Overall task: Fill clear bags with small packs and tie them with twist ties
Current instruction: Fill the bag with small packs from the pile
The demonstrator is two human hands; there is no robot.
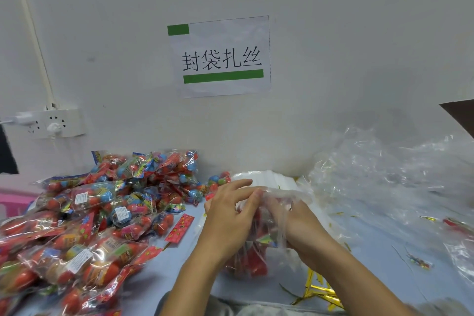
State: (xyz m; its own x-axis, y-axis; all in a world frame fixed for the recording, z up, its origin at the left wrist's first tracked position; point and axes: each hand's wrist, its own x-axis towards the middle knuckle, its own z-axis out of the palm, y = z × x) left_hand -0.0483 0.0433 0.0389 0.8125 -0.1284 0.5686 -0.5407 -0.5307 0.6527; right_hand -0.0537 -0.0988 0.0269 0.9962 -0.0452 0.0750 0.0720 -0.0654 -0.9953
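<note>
1. Near the tabletop's front edge, our left hand (228, 215) and right hand (300, 223) pinch the clear bag (259, 249) of red packs at its mouth.
2. We judge the film light, soft and slippery; grip the gathered neck.
3. Gold twist ties (318, 287) lie just beside the bag.

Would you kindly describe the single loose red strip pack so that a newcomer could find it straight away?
Start at the big heap of filled bags on the left of the table. Just off its right edge, left of the left hand, lies the red strip pack. Unlike its neighbours, it lies alone, flat on the bare tabletop, outside any clear bag.
</note>
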